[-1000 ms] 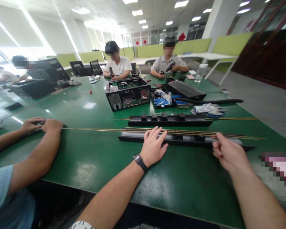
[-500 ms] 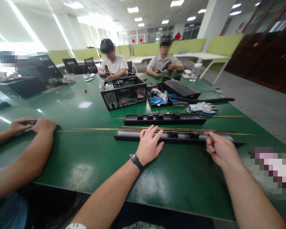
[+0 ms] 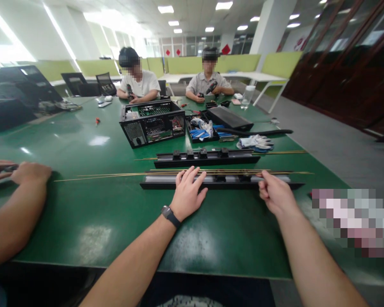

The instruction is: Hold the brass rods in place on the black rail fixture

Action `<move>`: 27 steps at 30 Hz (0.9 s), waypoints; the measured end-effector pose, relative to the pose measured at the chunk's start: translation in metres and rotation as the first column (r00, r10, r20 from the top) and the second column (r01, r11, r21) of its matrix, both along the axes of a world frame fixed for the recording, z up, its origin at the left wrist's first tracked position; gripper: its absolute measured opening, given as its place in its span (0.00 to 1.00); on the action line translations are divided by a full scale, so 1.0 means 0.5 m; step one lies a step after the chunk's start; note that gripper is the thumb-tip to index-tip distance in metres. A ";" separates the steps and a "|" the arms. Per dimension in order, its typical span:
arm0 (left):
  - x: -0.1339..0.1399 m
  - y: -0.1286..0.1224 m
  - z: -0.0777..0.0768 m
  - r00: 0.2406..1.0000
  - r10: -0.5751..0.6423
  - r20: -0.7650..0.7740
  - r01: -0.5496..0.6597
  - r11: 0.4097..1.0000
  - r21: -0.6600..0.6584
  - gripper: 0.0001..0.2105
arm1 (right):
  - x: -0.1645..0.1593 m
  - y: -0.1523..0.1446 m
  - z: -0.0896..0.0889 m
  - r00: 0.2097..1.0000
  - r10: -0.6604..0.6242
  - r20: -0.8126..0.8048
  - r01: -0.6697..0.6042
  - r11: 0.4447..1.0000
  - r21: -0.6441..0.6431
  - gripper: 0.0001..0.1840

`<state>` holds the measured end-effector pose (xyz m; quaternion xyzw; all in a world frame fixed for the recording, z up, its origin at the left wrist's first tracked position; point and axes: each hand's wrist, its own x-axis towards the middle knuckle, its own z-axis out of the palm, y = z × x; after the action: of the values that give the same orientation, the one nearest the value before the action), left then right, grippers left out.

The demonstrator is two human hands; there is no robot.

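here, spread left fingers [image 3: 186, 175] lie across slim, shiny golden rods [image 3: 233, 172] while curled right fingers [image 3: 269, 178] pinch them.

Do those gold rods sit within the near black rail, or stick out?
They stick out: the gold rods pass both ends of the near black rail, farther on the left.

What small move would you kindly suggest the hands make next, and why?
I'd probably use the curled right hand to even up the long, thin brass-coloured rods: their left ends look staggered, while the spread left hand lies across them.
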<state>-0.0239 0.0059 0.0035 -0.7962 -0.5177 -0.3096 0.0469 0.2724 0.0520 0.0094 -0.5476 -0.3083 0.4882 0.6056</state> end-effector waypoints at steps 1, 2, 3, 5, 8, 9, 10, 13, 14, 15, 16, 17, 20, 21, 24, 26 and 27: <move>0.000 0.000 0.000 1.000 -0.002 -0.002 0.002 1.000 0.002 0.23 | -0.001 -0.001 0.001 1.000 0.005 0.002 -0.005 1.000 0.003 0.19; -0.001 0.001 -0.001 1.000 0.001 -0.002 -0.001 1.000 0.003 0.23 | -0.001 -0.002 0.003 1.000 0.004 0.000 -0.004 1.000 0.005 0.19; -0.001 0.001 -0.002 1.000 0.002 -0.002 -0.002 1.000 0.007 0.23 | -0.002 -0.003 0.003 1.000 0.000 -0.002 0.000 1.000 0.006 0.18; -0.002 0.002 -0.003 1.000 0.000 -0.004 0.000 1.000 0.008 0.24 | -0.002 -0.004 0.004 1.000 0.001 -0.007 -0.001 1.000 0.009 0.17; -0.002 0.002 -0.004 1.000 -0.002 -0.010 0.002 1.000 0.010 0.23 | -0.002 -0.004 0.004 1.000 -0.008 -0.008 0.008 1.000 0.013 0.16; -0.002 0.002 -0.004 1.000 -0.002 -0.013 0.002 1.000 0.012 0.23 | -0.001 -0.004 0.004 1.000 -0.014 -0.008 0.014 1.000 0.014 0.16; -0.001 0.002 -0.003 1.000 -0.002 -0.016 0.002 1.000 0.014 0.23 | -0.001 -0.003 0.004 1.000 -0.019 -0.010 0.019 1.000 0.013 0.15; -0.001 0.001 -0.003 1.000 0.000 -0.023 0.000 1.000 0.016 0.23 | -0.001 -0.002 0.003 0.999 -0.032 -0.012 0.032 0.999 0.007 0.14; -0.001 0.001 -0.002 1.000 0.002 -0.024 -0.002 1.000 0.015 0.23 | -0.001 -0.001 0.003 0.999 -0.035 -0.012 0.035 0.999 0.006 0.13; -0.001 0.001 -0.002 1.000 0.003 -0.025 -0.003 1.000 0.015 0.23 | -0.001 0.000 0.002 0.999 -0.038 -0.012 0.038 0.999 0.007 0.13; -0.001 0.001 -0.001 1.000 0.004 -0.026 -0.003 1.000 0.015 0.23 | -0.001 0.000 0.002 0.999 -0.041 -0.011 0.041 0.999 0.007 0.12; -0.001 0.001 -0.001 1.000 0.004 -0.026 -0.004 1.000 0.015 0.23 | -0.001 0.000 0.002 0.999 -0.042 -0.011 0.042 0.999 0.007 0.12; -0.001 0.001 -0.001 0.999 0.005 -0.031 -0.005 1.000 0.017 0.23 | -0.002 0.000 0.003 0.999 -0.043 -0.012 0.043 0.999 0.001 0.10; -0.001 0.000 -0.001 0.999 0.006 -0.033 -0.006 1.000 0.016 0.23 | -0.002 0.000 0.003 0.999 -0.045 -0.014 0.045 0.999 -0.002 0.10; -0.001 0.000 -0.002 0.999 0.007 -0.036 -0.006 1.000 0.016 0.23 | -0.002 0.000 0.003 0.999 -0.048 -0.017 0.048 0.999 -0.005 0.10; -0.002 0.001 -0.003 0.999 0.003 -0.033 -0.003 1.000 0.018 0.23 | -0.002 0.000 0.002 0.999 -0.046 -0.017 0.046 0.999 -0.001 0.10; -0.002 0.001 -0.003 1.000 0.002 -0.030 -0.001 1.000 0.020 0.23 | -0.002 0.000 0.002 0.999 -0.044 -0.017 0.044 0.999 -0.001 0.10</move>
<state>-0.0250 0.0064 0.0020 -0.7999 -0.5143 -0.3026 0.0629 0.2716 0.0522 0.0103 -0.5503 -0.2911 0.4793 0.6186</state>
